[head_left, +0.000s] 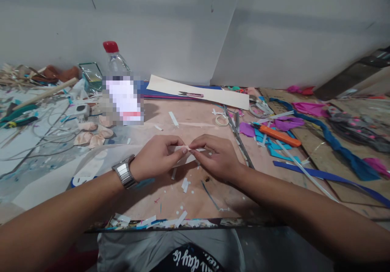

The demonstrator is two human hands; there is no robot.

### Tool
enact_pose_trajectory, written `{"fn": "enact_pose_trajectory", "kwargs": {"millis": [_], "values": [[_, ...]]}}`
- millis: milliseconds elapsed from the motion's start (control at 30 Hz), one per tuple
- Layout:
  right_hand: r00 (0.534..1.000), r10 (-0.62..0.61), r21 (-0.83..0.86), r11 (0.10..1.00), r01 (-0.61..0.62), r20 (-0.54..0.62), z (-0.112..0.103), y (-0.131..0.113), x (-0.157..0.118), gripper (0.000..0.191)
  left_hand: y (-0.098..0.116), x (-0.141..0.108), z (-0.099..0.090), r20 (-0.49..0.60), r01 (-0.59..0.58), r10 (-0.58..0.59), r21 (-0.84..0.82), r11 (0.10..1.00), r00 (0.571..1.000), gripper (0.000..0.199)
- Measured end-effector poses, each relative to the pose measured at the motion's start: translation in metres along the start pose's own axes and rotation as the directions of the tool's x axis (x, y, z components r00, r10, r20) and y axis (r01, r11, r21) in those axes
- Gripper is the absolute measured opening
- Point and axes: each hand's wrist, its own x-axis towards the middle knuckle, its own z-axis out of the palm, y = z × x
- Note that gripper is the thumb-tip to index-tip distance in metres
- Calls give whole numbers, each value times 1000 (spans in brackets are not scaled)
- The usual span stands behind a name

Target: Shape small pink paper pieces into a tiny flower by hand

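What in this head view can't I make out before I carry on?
All in the head view:
Pale piece: full shape mostly covered by the left hand and right hand pinching it.
Bottle: label masked by pixelation.
Blue-and-white item: partly hidden by the left forearm.
Dark object: blurred, cut off by the right edge.
Lettered print: cut off by the bottom edge.
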Motion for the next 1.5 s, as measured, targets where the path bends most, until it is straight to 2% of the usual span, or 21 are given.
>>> {"fn": "enact_pose_trajectory", "kwargs": {"millis": [267, 500, 733, 933, 1400, 1500], "values": [[1000, 6, 10, 1000, -6, 8, 0, 1, 0, 7, -2, -1, 0, 9, -25, 25, 5, 1000, 1000, 34], [999, 27, -19, 999, -26, 26, 0, 1, 1, 8, 1, -1, 0, -16, -24, 25, 50, 998, 1000, 28], [999, 12, 0, 1000, -12, -48, 0, 2, -2, 5, 2, -1, 0, -38, -16, 18, 58, 998, 999, 21], [998, 0, 12, 1000, 1, -66, 0, 4, -2, 6, -1, 0, 1, -50, -1, 1, -3, 1000, 999, 20], [998, -27, -3, 1000, 27, -63, -2, 0, -1, 3, 1, -1, 0, -65, -15, 15, -3, 1000, 998, 18], [998, -33, -3, 999, 32, -55, -3, -3, 0, 12, 2, 0, 1, -64, -8, 8, 0, 1000, 998, 19]]}}
